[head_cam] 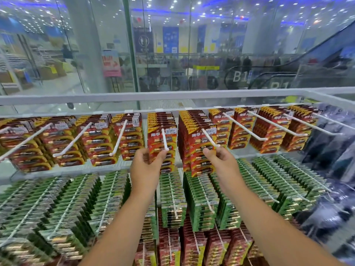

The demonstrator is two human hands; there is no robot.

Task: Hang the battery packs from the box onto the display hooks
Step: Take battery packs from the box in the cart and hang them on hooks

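"Progress check: how far along are we?"

"Well on, I judge. From my feed most white hooks in the top row carry red battery packs (162, 140), with bare length left on several, chiefly at upper right. No box in view."

"Hands?"

"Left hand (147, 162) has its fingers clamped on a red pack at the centre hook (164, 140). Right hand (221, 160) pinches at the tip of the neighbouring hook (210, 138). Packs are red-and-yellow cards, cells stacked in blisters."
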